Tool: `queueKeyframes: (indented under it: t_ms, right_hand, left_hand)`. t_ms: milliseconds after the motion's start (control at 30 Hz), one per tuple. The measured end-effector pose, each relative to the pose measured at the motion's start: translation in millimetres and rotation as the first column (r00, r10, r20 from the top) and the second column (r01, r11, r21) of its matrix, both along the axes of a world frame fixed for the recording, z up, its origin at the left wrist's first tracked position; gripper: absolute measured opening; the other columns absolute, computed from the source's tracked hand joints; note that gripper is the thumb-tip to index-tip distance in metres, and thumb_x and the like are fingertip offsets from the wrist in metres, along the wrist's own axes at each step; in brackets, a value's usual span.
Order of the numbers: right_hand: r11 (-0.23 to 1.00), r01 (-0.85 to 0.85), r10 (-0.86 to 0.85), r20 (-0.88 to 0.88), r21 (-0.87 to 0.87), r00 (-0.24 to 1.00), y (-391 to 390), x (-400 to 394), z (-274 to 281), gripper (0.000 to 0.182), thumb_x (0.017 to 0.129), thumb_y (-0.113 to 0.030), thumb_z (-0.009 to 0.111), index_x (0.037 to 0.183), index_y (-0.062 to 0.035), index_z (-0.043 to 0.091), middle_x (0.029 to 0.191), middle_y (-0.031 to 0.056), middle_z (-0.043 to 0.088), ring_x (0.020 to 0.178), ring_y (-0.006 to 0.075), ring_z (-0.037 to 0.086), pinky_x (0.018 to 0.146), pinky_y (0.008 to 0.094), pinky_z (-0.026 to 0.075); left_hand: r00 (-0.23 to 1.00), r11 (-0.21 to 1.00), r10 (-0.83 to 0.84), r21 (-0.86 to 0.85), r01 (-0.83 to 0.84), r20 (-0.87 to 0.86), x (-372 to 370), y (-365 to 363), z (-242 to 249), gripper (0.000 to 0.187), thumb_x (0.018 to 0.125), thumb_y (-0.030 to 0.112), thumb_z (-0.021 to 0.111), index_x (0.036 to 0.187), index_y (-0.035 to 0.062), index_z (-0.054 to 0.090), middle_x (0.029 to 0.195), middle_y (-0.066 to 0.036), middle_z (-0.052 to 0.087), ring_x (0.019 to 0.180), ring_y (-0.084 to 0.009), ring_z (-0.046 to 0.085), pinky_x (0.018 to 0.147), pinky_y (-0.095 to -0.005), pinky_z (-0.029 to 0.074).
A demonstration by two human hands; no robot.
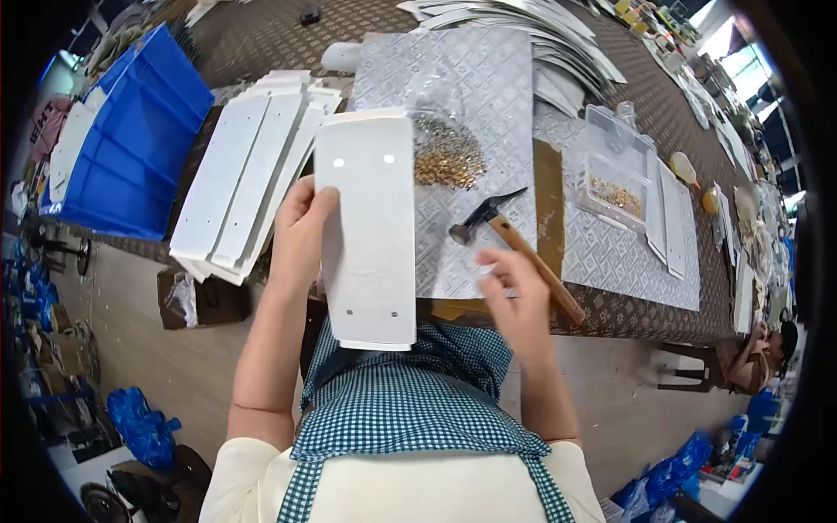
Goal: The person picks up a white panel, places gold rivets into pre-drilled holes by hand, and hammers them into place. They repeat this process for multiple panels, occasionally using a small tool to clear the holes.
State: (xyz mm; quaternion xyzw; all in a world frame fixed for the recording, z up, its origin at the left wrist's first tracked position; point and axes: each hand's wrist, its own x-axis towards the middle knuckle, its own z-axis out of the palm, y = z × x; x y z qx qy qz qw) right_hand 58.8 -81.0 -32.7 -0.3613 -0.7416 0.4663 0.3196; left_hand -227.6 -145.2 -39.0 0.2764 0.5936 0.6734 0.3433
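Observation:
My left hand (303, 228) grips the left edge of a pale rectangular panel (370, 231), its thumb on the front face. The panel has two white oval spots near its top and two small dark dots near its bottom. To the right, my right hand (516, 292) is raised beside the hammer, fingers apart and slightly blurred, with nothing visible in it. A hammer (536, 266) with a wooden handle and dark head lies slanted on the patterned sheet. Behind the panel, a pile of small brass-coloured pieces (445, 161) spills from a clear plastic bag (436, 96).
Stacked pale panels (253, 174) and a blue bin (144, 131) stand at the left. A clear box (615, 179) with small brass pieces sits at the right. More curved sheets (558, 52) lie at the back. A person (754, 362) is at the far right.

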Motion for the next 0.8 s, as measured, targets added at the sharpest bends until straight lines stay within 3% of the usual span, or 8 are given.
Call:
queueKeyframes:
  t_ms: [67,167,200,367,467,567,667,800]
  right_hand:
    - [0.958,-0.165,0.157,-0.054,-0.233,0.986,-20,-13,-6,0.036,0.092,-0.012,0.065,0.124,0.0018,0.058,0.103,0.007,0.066,0.077,0.0075,0.056,0.066,0.0236,0.049]
    - [0.939,-0.223,0.217,-0.054,-0.26,0.975,-34,-25,-24,0.021,0.097,-0.017,0.063,0.101,0.0029,0.057,0.074,0.0066,0.058,0.069,0.0066,0.052,0.06,0.0274,0.046]
    - [0.974,-0.15,0.114,-0.2,-0.173,0.973,-43,-33,-25,0.023,0.099,-0.021,0.06,0.094,0.0007,0.054,0.063,0.0102,0.053,0.058,0.0096,0.05,0.051,0.0319,0.042]
    - [0.965,-0.225,0.189,-0.238,-0.133,0.953,-44,-24,-24,0.022,0.098,-0.018,0.06,0.093,0.0018,0.052,0.075,0.02,0.058,0.063,0.0308,0.056,0.062,0.0376,0.048]
    - [0.967,-0.225,0.204,-0.164,-0.117,0.965,-35,-8,-13,0.021,0.098,-0.018,0.06,0.095,0.0015,0.053,0.074,0.0196,0.057,0.063,0.0294,0.057,0.062,0.0368,0.048]
    - [0.987,-0.108,0.082,-0.21,-0.116,0.974,-23,17,-7,0.02,0.099,-0.018,0.06,0.096,0.0015,0.056,0.072,0.012,0.055,0.067,0.0136,0.056,0.059,0.0323,0.046]
    - [0.964,0.194,-0.257,-0.444,-0.182,0.859,7,50,-6,0.016,0.1,-0.013,0.057,0.107,0.0011,0.062,0.079,-0.0014,0.059,0.068,0.0032,0.053,0.055,0.0214,0.043]
    - [0.765,0.525,-0.637,-0.558,-0.373,0.532,73,110,25,0.019,0.103,-0.024,0.055,0.108,-0.0049,0.056,0.087,0.0023,0.061,0.066,0.0064,0.057,0.047,0.0213,0.042]
  left_hand:
    - [0.99,0.994,0.055,0.091,-0.068,0.132,9,3,4,0.029,0.098,0.012,0.057,0.122,-0.0029,0.058,0.107,-0.007,0.066,0.099,-0.0122,0.06,0.085,-0.0259,0.048]
    - [0.966,0.977,0.106,0.154,-0.144,0.234,16,2,10,0.033,0.096,0.01,0.057,0.127,-0.0007,0.054,0.113,-0.009,0.064,0.101,-0.0157,0.062,0.088,-0.0285,0.05]
    - [0.959,0.967,0.133,0.177,-0.18,0.251,17,4,9,0.035,0.096,0.011,0.057,0.129,0.0002,0.054,0.113,-0.009,0.064,0.102,-0.0166,0.062,0.089,-0.0278,0.05]
    - [0.964,0.981,0.124,0.119,-0.155,0.236,1,-5,11,0.036,0.096,0.021,0.064,0.124,0.0011,0.054,0.108,-0.011,0.066,0.096,-0.0213,0.067,0.08,-0.0375,0.059]
    - [0.937,0.963,0.21,0.109,-0.248,0.278,11,-1,18,0.039,0.1,0.023,0.06,0.131,0.0006,0.05,0.104,-0.01,0.066,0.083,-0.0192,0.068,0.072,-0.0345,0.059]
    - [0.977,0.937,-0.194,0.311,0.16,0.084,2,-14,14,0.041,0.104,0.026,0.052,0.136,0.0003,0.047,0.1,-0.01,0.066,0.069,-0.016,0.065,0.063,-0.0312,0.056]
    - [0.996,0.974,-0.082,0.215,0.075,0.024,9,-19,21,0.041,0.106,0.028,0.048,0.136,0.0004,0.047,0.092,-0.008,0.064,0.061,-0.0119,0.06,0.057,-0.0264,0.052]
    - [0.995,0.976,-0.097,0.197,0.093,0.009,4,-27,17,0.033,0.104,0.024,0.053,0.126,0.0004,0.054,0.091,-0.007,0.063,0.062,-0.0105,0.058,0.057,-0.0239,0.051]
